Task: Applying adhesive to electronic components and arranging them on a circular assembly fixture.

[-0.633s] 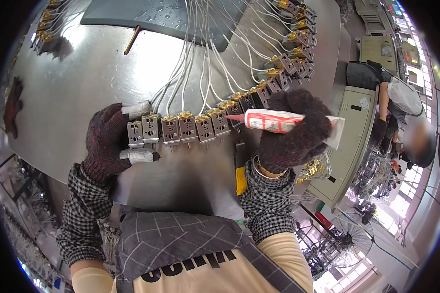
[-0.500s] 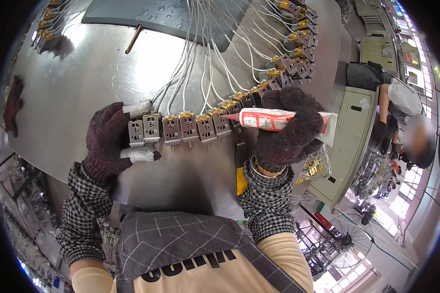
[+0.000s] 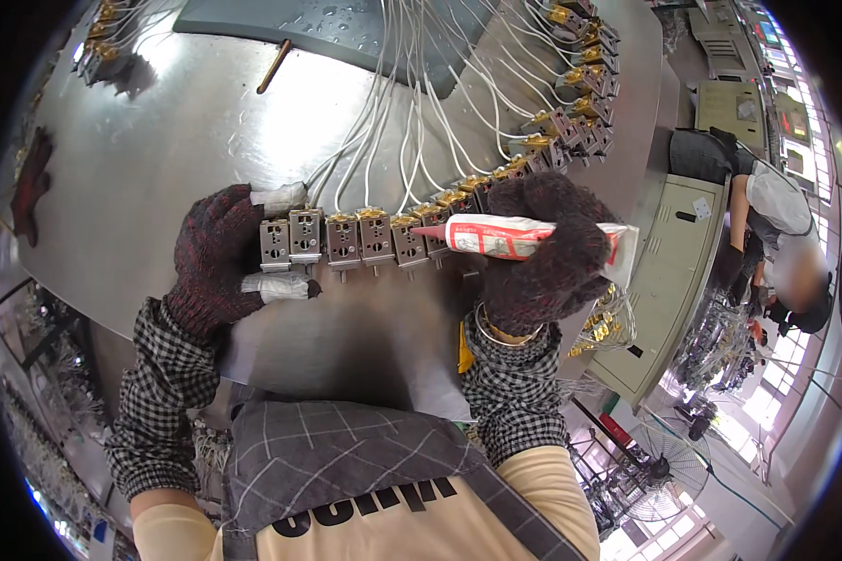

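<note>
A curved row of small metal thermostat-like units (image 3: 376, 239), with brass-coloured tops and white leads, stands on the steel table. My left hand (image 3: 217, 251), in a dark knitted glove with taped thumb and forefinger, closes around the left end of the row. One finger lies along the tops of the end units and the thumb is below them; the exact contact is hard to see. In my gloved right hand (image 3: 547, 266) is a red-and-white squeeze tube (image 3: 500, 236), held sideways. Its reddish nozzle (image 3: 428, 232) points left, at the upper part of a unit near the row's middle.
Behind the row lies a wet grey board (image 3: 290, 21) with white leads across it. A brown stick (image 3: 273, 67) rests near its edge. More units (image 3: 108, 37) are at the far left, near a dark red glove (image 3: 31, 187). Another person (image 3: 778, 201) is at the right, beyond a beige cabinet (image 3: 678, 252).
The tube in my right hand has moved left along the row, by about one unit. My left hand keeps its place at the row's end. The whole view has shifted slightly.
</note>
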Demonstrator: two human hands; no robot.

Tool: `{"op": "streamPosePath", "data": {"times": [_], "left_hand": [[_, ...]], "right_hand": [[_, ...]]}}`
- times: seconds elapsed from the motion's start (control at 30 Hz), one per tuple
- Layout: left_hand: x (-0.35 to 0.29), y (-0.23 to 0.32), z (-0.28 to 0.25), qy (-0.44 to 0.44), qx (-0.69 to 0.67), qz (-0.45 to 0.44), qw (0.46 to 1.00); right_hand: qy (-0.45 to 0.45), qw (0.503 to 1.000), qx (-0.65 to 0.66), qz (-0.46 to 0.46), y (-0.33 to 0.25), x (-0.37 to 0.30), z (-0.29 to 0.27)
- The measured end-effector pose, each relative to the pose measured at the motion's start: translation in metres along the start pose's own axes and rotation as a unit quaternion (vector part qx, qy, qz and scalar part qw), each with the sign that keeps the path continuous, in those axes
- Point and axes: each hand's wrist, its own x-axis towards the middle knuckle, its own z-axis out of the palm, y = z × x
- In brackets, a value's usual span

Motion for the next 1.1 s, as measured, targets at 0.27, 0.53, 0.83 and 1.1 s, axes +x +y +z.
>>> {"op": "streamPosePath", "data": {"times": [0.27,0.53,0.83,1.1], "left_hand": [[0.003,0.001,-0.001,-0.001,-0.013,0.012,1.000],[0.005,0.002,-0.002,0.002,0.008,0.028,1.000],[0.003,0.003,0.000,-0.022,-0.002,-0.014,1.000],[0.000,-0.002,0.002,-0.021,0.055,0.019,0.998]], "right_hand": [[-0.123,0.908,0.383,0.115,0.011,-0.009,-0.012],[-0.211,0.860,0.454,0.096,0.009,-0.007,-0.004],[-0.216,0.869,0.439,0.071,0.024,-0.004,-0.008],[-0.059,0.997,0.024,-0.039,0.009,-0.013,0.009]]}}
